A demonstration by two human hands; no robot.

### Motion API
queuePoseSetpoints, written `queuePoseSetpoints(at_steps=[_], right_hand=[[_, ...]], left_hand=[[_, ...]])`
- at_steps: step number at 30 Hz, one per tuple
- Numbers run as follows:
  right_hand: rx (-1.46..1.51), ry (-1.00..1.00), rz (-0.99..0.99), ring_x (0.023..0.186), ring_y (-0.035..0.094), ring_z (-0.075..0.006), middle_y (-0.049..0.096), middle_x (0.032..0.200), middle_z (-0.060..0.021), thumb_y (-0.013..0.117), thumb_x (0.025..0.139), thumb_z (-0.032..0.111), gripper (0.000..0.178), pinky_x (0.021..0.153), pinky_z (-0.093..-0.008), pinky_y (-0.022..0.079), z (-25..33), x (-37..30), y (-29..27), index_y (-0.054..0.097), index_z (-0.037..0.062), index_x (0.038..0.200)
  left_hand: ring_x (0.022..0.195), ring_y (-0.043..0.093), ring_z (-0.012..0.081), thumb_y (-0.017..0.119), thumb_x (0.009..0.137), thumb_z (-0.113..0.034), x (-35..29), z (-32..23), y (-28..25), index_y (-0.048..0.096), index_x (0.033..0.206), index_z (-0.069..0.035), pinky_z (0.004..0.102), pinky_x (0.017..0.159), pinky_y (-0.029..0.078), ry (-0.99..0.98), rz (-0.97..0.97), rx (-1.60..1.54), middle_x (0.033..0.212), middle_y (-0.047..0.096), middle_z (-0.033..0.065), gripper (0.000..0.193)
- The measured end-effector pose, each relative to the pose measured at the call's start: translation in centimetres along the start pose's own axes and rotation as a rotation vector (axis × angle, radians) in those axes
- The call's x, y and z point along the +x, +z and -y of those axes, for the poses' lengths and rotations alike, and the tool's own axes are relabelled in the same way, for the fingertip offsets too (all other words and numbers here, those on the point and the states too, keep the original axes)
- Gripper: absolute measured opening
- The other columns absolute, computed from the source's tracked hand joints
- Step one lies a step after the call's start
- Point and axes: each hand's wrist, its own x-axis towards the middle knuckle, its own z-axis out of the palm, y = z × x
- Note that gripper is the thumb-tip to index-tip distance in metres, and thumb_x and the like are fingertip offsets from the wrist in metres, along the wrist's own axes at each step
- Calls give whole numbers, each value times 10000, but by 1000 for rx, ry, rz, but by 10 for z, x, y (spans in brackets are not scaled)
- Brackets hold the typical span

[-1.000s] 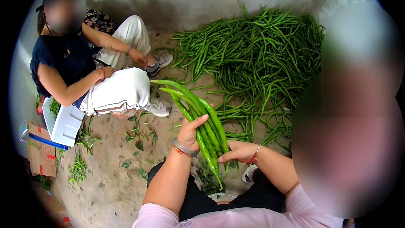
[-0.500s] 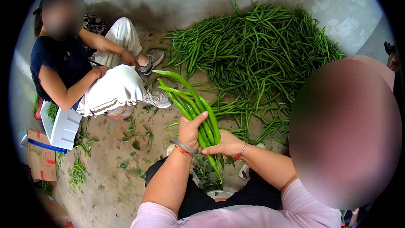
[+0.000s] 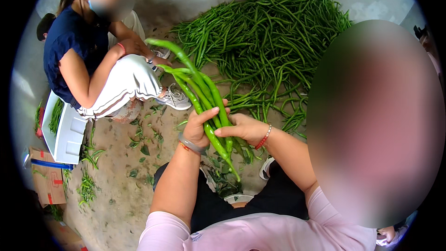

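Note:
A bunch of several long green chili peppers slants up and to the left between my two hands, over the floor in front of my knees. My left hand is wrapped round the bunch from the left, its thumb lying across the peppers. From the right, my right hand closes on the same bunch lower down, thumb on the front pepper. Some of its fingers are hidden behind the peppers. Beyond my hands lies a big heap of green chili peppers against the wall.
At the left sits a co-worker in a dark top and white trousers. Beside them stand a white foam box with peppers in it and a cardboard box. Leaves and loose peppers litter the floor. A blurred person fills the right side.
Both hands have shifted slightly up and left with the bunch, which appears larger. The co-worker leans further forward and has moved an arm. The whole view has shifted a little.

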Motion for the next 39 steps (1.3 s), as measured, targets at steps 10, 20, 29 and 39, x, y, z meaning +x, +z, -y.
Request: queuePoseSetpoints(at_steps=[10, 20, 29, 39], right_hand=[[-300, -94, -101, 892, 503, -175, 505, 996, -103, 471, 784, 308, 426, 739, -283, 411, 11, 12, -42, 409, 9, 1082], [-1562, 629, -24, 848, 511, -296, 528, 909, -186, 471, 720, 85, 209, 722, -363, 431, -203, 103, -204, 526, 8, 907], [-1493, 734, 148, 931, 471, -289, 479, 1006, -171, 491, 732, 121, 306, 794, -358, 396, -266, 138, -226, 468, 24, 1021], [-1302, 555, -57, 868, 491, -308, 504, 947, -189, 457, 744, 27, 294, 714, -382, 405, -178, 119, -220, 449, 36, 1038]], left_hand=[[759, 524, 202, 564, 685, -23, -15, -21, -2, 446, 937, -9, 331, 677, 451, 249, -276, 52, 843, 520, 88, 278], [719, 512, 194, 549, 684, 9, -29, -1, -20, 440, 941, -15, 298, 628, 439, -235, -619, -37, 830, 514, 100, 280], [730, 512, 185, 549, 683, 8, -16, -11, -19, 451, 920, -4, 290, 641, 432, -147, -737, 86, 839, 511, 102, 257], [734, 505, 186, 559, 684, -1, -18, -11, -15, 442, 935, 2, 293, 628, 430, -81, -666, -8, 841, 514, 105, 277]])
